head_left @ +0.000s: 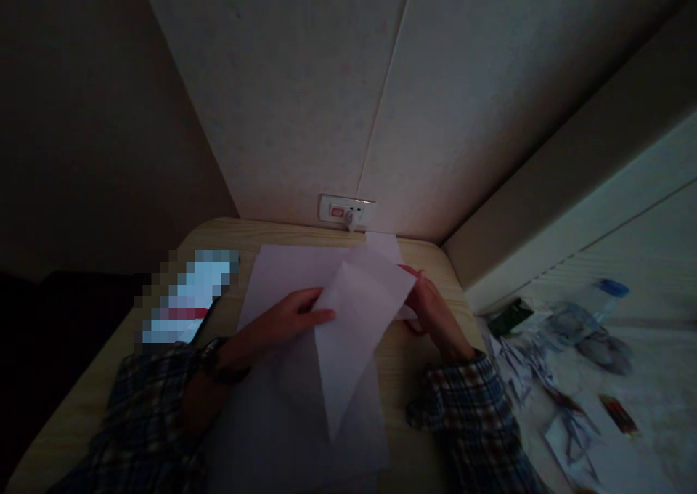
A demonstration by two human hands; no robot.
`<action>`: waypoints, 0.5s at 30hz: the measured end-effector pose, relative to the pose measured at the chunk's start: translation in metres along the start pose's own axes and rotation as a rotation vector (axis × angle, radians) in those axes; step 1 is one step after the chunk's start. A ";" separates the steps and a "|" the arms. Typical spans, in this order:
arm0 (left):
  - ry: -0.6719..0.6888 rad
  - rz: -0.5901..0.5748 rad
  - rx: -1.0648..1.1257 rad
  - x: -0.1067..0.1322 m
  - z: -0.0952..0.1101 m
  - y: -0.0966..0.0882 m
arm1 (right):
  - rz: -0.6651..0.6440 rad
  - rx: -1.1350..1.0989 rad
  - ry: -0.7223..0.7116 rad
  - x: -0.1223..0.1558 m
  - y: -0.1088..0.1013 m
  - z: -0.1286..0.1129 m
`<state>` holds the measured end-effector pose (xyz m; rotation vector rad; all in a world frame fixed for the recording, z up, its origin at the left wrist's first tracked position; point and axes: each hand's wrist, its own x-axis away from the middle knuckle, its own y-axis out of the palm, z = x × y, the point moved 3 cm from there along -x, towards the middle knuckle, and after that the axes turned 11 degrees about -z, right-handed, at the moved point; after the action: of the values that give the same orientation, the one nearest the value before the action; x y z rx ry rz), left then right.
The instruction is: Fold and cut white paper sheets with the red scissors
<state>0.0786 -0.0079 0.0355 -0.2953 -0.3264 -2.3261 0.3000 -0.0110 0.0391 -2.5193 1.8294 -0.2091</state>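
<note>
A white sheet of paper point(359, 305), with a crease and a pointed lower end, is held up over the table between my two hands. My left hand point(291, 320) grips its left edge, thumb on the near face and the other fingers behind it. My right hand point(428, 301) is closed at the sheet's right corner; some of its fingers are hidden behind the paper. Beneath lie larger white sheets point(283, 261) on the wooden table. Below my right hand, part of a red loop point(417, 327) shows, mostly covered.
A phone point(190, 298) with a lit, blurred-out screen lies at the left. A wall socket point(347, 209) holds a plug behind the table. On the lower surface at the right are paper scraps point(512, 367), a clear bottle with a blue cap point(614, 287) and a small dark packet point(618, 414).
</note>
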 end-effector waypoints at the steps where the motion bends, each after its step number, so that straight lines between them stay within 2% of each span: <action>1: 0.025 0.072 0.045 -0.001 0.000 -0.002 | 0.001 -0.021 -0.020 -0.002 0.003 0.003; 3: 0.068 0.189 0.098 -0.002 -0.002 -0.007 | -0.038 -0.014 -0.054 -0.005 0.013 0.006; 5: 0.100 0.256 0.105 -0.004 -0.004 -0.009 | -0.072 0.086 -0.069 -0.008 0.025 0.008; 9: 0.123 0.310 0.100 -0.005 -0.008 -0.010 | -0.100 0.230 -0.062 -0.011 0.042 0.009; 15: 0.121 0.404 0.064 -0.004 -0.007 -0.007 | -0.033 0.327 -0.080 -0.010 0.048 0.010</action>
<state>0.0754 -0.0023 0.0269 -0.1686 -0.2539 -1.9220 0.2531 -0.0175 0.0235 -2.2992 1.5776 -0.3693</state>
